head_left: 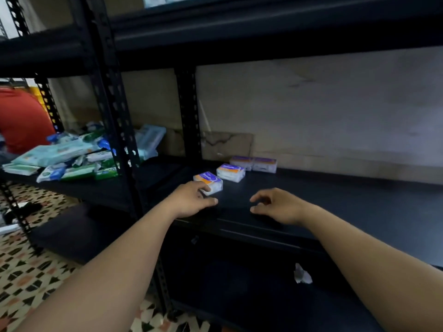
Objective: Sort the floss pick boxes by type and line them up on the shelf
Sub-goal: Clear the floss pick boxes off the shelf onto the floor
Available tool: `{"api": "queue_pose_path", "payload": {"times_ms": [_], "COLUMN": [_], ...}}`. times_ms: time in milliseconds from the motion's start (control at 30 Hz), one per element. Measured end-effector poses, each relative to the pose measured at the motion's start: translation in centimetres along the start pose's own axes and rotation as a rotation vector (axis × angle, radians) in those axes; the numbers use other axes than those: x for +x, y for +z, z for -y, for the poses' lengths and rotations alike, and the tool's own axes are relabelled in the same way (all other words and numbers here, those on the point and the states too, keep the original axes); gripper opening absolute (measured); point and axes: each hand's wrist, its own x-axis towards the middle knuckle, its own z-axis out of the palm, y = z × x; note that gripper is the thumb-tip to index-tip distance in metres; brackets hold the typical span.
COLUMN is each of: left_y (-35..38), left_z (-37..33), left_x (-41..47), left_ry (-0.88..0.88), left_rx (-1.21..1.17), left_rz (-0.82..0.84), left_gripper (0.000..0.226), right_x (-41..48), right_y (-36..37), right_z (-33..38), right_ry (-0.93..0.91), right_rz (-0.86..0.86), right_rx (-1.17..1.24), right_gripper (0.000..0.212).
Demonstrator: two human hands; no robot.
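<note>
Now our left hand point(191, 200) reaches onto the black shelf point(335, 200), forefinger laid on the near edge of the nearest floss pick box point(211, 179). The thumb is spread away from that finger, so its grip is apart and clamped on nothing; it only touches the box. Our right hand point(275, 204) is just beside it, at the front of the shelf. Its fingers are loosely curled, the thumb is clear of them, and its grip is apart with nothing in it.

Four small boxes run in a slanting line from the front toward the wall. The nearest lies flat, its top orange and purple. The second box point(230, 172) lies just behind it to the right, close to it though we cannot tell if they touch. The third box point(241, 162) and fourth box point(265, 164) sit side by side near the wall, seemingly touching. All have pale sides and purple-and-orange tops, with print too blurred to read.

Behind them a cardboard sheet point(227, 144) leans on the wall. Left of the upright post point(115, 130), a pile of soft packets point(64, 159) in pale blue, green and white lies on the next shelf unit. Beyond it is a person in a red top point(21, 116). A crumpled white paper point(302, 274) lies on the lower shelf point(239, 283), and a patterned tiled floor point(24, 283) shows at lower left.
</note>
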Motion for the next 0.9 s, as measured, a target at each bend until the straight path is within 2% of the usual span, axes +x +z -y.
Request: {"api": "queue_pose_path", "payload": {"times_ms": [100, 167, 267, 367, 433, 500, 667, 800, 900], "left_y": [1.3, 1.8, 2.1, 2.1, 2.3, 2.6, 2.9, 3.2, 3.1], "left_z": [2.0, 2.7, 3.2, 3.3, 3.6, 4.0, 4.4, 4.2, 4.7], "left_x": [1.8, 3.2, 5.5, 7.7, 8.6, 8.9, 8.4, 8.3, 8.3], "left_ry": [-0.105, -0.146, -0.187, -0.219, -0.207, -0.17, -0.109, -0.032, 0.015], "left_rx": [-0.128, -0.11, -0.007, 0.027, 0.068, 0.105, -0.102, -0.301, -0.465], "left_rz": [-0.185, -0.253, -0.266, -0.207, -0.193, -0.21, -0.321, -0.383, -0.398], "left_gripper": [0.038, 0.05, 0.077, 0.089, 0.085, 0.068, 0.053, 0.055, 0.057], "right_x": [1.7, 3.1, 5.5, 7.7, 9.3, 11.0, 15.7, 17.6, 17.5], "right_y": [1.1, 1.7, 2.1, 1.8, 1.8, 1.9, 2.3, 2.7, 2.6], "right_z": [-1.4, -2.2, -2.9, -3.0, -2.9, -2.8, -2.1, -0.9, -1.1], "right_ry": [0.036, 0.041, 0.05, 0.092, 0.115, 0.136, 0.201, 0.229, 0.224], "right_rz": [-0.121, -0.214, -0.238, -0.263, -0.294, -0.309, -0.371, -0.344, -0.361], "right_rx": [0.02, -0.029, -0.088, -0.089, -0.087, -0.075, -0.077, -0.136, -0.018], "right_gripper": [0.029, 0.03, 0.036, 0.044, 0.052, 0.064, 0.095, 0.08, 0.074]}}
